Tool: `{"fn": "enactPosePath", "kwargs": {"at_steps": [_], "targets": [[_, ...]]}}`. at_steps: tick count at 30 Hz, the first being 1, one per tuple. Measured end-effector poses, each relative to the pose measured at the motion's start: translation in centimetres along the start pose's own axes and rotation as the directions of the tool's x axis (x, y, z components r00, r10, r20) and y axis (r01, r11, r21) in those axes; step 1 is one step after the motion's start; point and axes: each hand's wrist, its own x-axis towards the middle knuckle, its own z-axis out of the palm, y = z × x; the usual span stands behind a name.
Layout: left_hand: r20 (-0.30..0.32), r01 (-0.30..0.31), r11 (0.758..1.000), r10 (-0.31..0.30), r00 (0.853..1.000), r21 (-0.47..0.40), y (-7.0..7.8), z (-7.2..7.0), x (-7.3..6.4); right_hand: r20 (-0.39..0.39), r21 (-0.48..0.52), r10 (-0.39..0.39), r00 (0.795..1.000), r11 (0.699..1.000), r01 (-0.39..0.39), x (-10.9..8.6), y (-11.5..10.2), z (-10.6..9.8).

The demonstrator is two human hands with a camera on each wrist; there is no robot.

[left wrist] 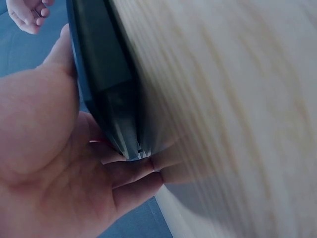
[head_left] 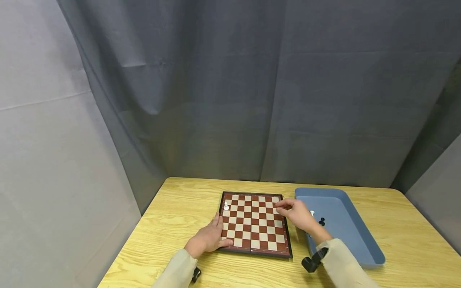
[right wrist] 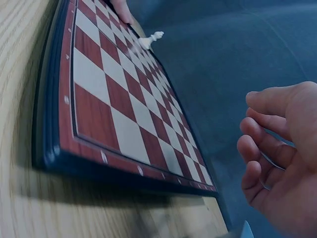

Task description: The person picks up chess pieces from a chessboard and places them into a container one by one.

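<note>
A red-and-white chessboard [head_left: 251, 224] in a dark frame lies on the table. My left hand [head_left: 209, 237] is at its near left corner, thumb over the front edge and fingers stretched along the left side. In the left wrist view, the left fingers [left wrist: 131, 173] touch the frame's side and the tabletop. A white chess piece [head_left: 226, 206] stands upright near the far left corner, also visible in the right wrist view. Above the board's right edge hovers my right hand [head_left: 297, 214]. Its fingers [right wrist: 267, 144] are loosely curled in the right wrist view, with nothing between them.
A blue-grey tray [head_left: 363, 236] stands right of the board, under my right forearm. Inside it are a black chess piece [head_left: 321, 221] and a white one [head_left: 311, 213], partly hidden by the arm. A grey curtain [head_left: 216, 100] hangs behind the wooden table [head_left: 151, 244].
</note>
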Motion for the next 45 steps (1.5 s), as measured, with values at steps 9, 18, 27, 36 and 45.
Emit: {"fn": "enactPosePath", "kwargs": {"at_steps": [9, 18, 27, 36, 45], "targets": [[-0.005, 0.003, 1.0, -0.002, 1.0, 0.007, 0.0, 0.1, 0.0, 0.0, -0.005, -0.044, 0.999, 0.999, 0.044, 1.5, -0.9, 2.9], [-0.003, 0.003, 1.0, -0.003, 1.0, 0.003, 0.0, 0.3, 0.1, 0.03, 0.014, -0.001, 1.0, 1.0, 0.001, 2.6, -1.8, 6.0], [-0.006, 0.014, 1.0, -0.014, 1.0, -0.001, -0.1, 0.3, 0.1, 0.043, 0.004, -0.008, 0.999, 1.0, 0.008, 3.8, -2.3, 8.3], [0.002, 0.017, 1.0, -0.017, 1.0, 0.002, -0.3, 0.2, 0.0, 0.096, -0.01, -0.08, 0.992, 0.997, 0.082, 5.1, -3.7, 10.7], [0.004, 0.01, 1.0, -0.01, 1.0, -0.008, -0.3, 0.3, 0.0, 0.109, -0.041, -0.103, 0.989, 0.993, 0.108, 6.1, -4.3, 12.8]]}}
